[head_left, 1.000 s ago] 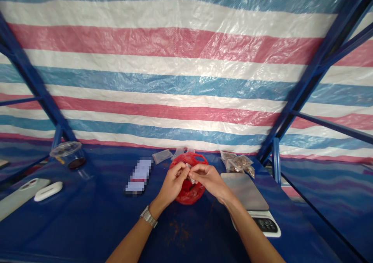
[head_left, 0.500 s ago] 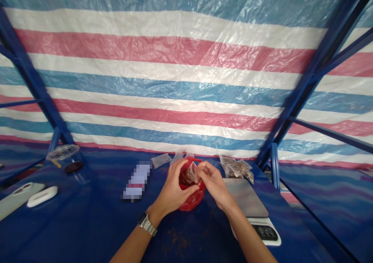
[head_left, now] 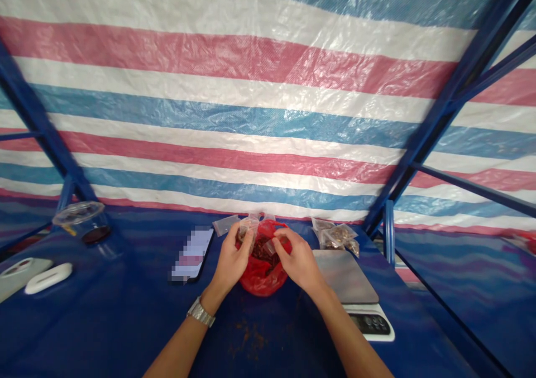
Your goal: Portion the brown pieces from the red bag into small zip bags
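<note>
A red plastic bag (head_left: 263, 280) stands open on the blue table, with dark brown dried bits (head_left: 264, 249) inside. My left hand (head_left: 232, 258) is closed on a small clear plastic bag (head_left: 248, 230) at the red bag's left rim; some brown bits show in it. On the other side, my right hand (head_left: 297, 258) has its fingers pinched together over the mouth of the red bag. Something small and pale shows by those fingertips, too unclear to name.
A kitchen scale (head_left: 347, 277) stands at right, with filled small bags (head_left: 339, 235) behind it. Left of the red bag lie a phone (head_left: 195, 255) and an empty small bag (head_left: 226, 225). Farther left are a clear tub (head_left: 84, 221), a white case (head_left: 48, 278) and another phone (head_left: 20, 274).
My hands have moved apart. The small clear bag has gone from inside the red bag's mouth to its left rim, in my left hand. The view has shifted slightly.
</note>
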The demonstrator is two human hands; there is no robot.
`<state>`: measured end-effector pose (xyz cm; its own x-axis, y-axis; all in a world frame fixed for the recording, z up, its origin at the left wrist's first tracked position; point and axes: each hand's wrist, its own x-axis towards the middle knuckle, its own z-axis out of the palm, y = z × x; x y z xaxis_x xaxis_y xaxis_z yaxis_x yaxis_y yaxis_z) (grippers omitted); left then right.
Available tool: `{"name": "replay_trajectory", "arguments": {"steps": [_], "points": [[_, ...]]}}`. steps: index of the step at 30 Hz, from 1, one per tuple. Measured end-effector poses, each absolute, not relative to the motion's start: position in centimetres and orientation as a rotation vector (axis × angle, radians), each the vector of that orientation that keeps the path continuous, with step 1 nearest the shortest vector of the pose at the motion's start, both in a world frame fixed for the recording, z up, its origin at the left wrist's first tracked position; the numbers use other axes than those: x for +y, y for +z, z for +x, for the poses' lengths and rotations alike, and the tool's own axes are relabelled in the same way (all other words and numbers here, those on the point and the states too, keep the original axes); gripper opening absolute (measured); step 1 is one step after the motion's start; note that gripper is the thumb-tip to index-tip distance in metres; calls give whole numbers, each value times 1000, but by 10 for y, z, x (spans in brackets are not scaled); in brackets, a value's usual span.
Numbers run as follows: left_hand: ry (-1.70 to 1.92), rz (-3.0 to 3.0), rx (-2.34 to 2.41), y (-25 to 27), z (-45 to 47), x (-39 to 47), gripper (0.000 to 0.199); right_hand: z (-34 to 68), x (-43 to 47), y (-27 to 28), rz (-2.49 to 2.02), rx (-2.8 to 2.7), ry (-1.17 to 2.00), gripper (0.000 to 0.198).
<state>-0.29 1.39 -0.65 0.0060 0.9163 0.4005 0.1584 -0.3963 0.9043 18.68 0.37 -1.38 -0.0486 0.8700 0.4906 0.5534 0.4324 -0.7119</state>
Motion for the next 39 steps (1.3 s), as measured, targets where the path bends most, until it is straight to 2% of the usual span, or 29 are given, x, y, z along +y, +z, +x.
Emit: {"name": "replay_trajectory", "arguments": {"steps": [3,6,9,13,17,22,29,33,39], "points": [[1370,1610,1296,-2,-9,14,32,187,5,-24,-1470,-1938,124,14],[1279,1662,1517,-3,-11,15,26,189,6,-28,-1543,-2004,51,13],[1240,1625,1539,-9,-10,19,22,191,7,-26,-1459,-2043,76,23],[1162,1507,1361,-15,-5,19,30,188,11,-26,-1376,-2067,153,33],[1236,1137,1077,-17,1,20,31,183,16,-28,-1351,-2054,227,41],[1299,1011,1019,-20,7,23,39,184,16,-23,-1254,-2081,325,46],[1368,1299,1176,-21,-1,25,27,191,21,-27,-1189,-1851,583,39],[1465,1470,1183,-21,-7,30,40,198,22,-29,-1205,-1831,531,38],[1365,1578,985,-12,-8,20,48,198,16,-23,-1247,-1888,389,40]]}}
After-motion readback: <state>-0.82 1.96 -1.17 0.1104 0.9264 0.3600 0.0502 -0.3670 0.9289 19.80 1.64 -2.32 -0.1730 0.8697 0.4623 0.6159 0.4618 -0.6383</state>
